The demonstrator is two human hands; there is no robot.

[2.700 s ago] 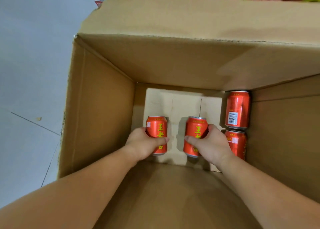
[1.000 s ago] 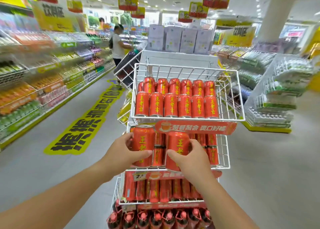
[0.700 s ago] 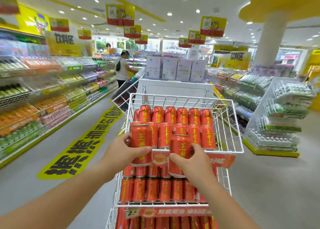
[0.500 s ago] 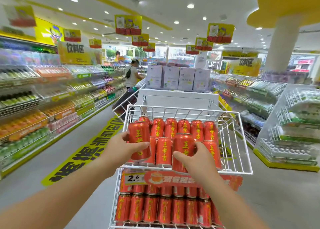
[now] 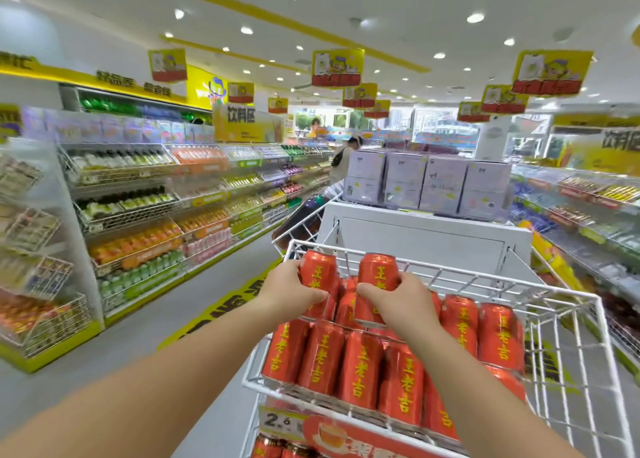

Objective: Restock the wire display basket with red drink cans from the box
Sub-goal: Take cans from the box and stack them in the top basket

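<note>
Each hand grips one red can upright — left hand (image 5: 294, 293) on the left can (image 5: 320, 284), right hand (image 5: 403, 302) on the right can (image 5: 375, 284) — above the can rows (image 5: 363, 364) filling the wire basket (image 5: 568, 340) beneath

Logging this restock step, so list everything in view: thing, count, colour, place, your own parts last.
Held cans: two, red, one in each hand, over the back of the basket.
Basket cans: two rows at least, red, upright; full count hidden by the arms.
Basket: one, white wire, top tier of the stand, centre right.
Price strip: one, red and white, on the basket's front edge.
Lower cans: a few tops, red, tier below.
Boxes: a stack, pale purple, on the white unit behind.
Shelves: long run, mixed drinks, left aisle.
Signs: several, yellow and red, hanging from the ceiling.
Shopper: one, far down the aisle.
Left hand: grips the left can.
Right hand: grips the right can.
</note>
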